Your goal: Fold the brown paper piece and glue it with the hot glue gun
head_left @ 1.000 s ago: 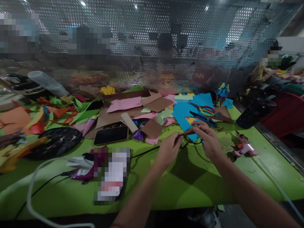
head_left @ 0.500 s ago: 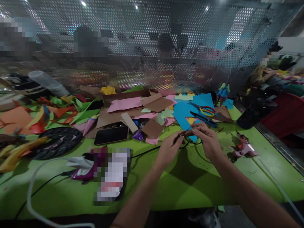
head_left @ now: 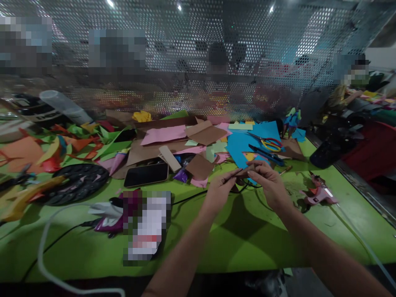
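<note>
Between my two hands is a small piece of brown paper (head_left: 245,171), held just above the green table (head_left: 247,251). My left hand (head_left: 220,190) pinches its left end, thumb and fingers closed. At the other end, the fingers of my right hand (head_left: 269,181) are closed on the same paper. Part of it is hidden behind my fingers. Beyond my hands, scissors (head_left: 268,143) with yellow and red handles and a dark blue-handled tool (head_left: 266,155) lie on blue paper (head_left: 236,144). A black cable runs under my hands.
A pink glue gun (head_left: 318,196) with its cord lies at right, near a dark bottle (head_left: 324,156). At left are a phone (head_left: 146,175), a black round tray (head_left: 77,185) and colored paper scraps (head_left: 21,152). A perforated metal screen (head_left: 192,53) stands behind.
The brown paper shows more openly between my hands, whose fingers have shifted slightly on it. The view has moved a little; the things on the table lie as before.
</note>
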A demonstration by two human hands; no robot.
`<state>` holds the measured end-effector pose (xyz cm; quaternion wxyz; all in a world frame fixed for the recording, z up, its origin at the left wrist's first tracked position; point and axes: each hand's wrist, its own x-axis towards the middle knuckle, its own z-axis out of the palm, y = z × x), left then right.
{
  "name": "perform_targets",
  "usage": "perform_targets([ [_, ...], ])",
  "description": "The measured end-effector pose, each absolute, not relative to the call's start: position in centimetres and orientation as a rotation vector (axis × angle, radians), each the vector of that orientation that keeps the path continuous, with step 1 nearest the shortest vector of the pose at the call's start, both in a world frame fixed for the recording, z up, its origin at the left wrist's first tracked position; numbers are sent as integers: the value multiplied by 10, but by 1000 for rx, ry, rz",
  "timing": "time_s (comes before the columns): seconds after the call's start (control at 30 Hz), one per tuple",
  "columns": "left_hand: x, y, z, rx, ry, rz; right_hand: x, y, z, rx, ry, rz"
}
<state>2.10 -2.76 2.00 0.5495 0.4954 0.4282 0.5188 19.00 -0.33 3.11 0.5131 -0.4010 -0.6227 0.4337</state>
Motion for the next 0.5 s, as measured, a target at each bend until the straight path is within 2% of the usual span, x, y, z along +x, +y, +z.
perform_targets([
  [0.5,14,-28,27,936,1003,1218,194,-1,31,-943,-1489,913],
])
